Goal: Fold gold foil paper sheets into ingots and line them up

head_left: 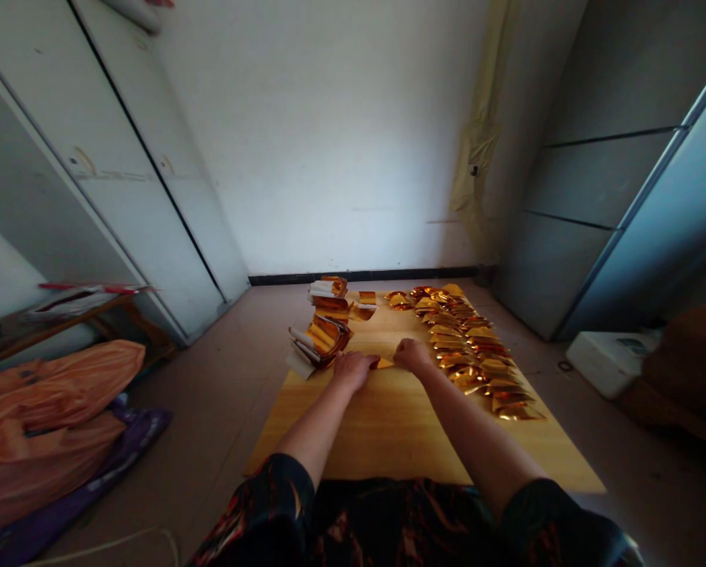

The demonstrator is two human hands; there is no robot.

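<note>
A small piece of gold foil paper [383, 363], folded to a point, lies between my hands just above the table. My left hand [356, 368] grips its left end, with the thumb side toward the paper. At the right end, my right hand [410, 354] is closed with the fingertips against the paper's tip; the fingers partly hide it. Loose stacks of gold foil sheets [329, 335] with pale backs lie beyond my left hand. To the right of my right hand are rows of folded gold paper pieces [464, 339], overlapping one another.
The low wooden table [388, 441] stands before a white wall [334, 142]. A cabinet [146, 173] rises at the left, a refrigerator [600, 189] at the right. Orange cloth [63, 409] is heaped at left; a white box [604, 362] sits on the floor at right.
</note>
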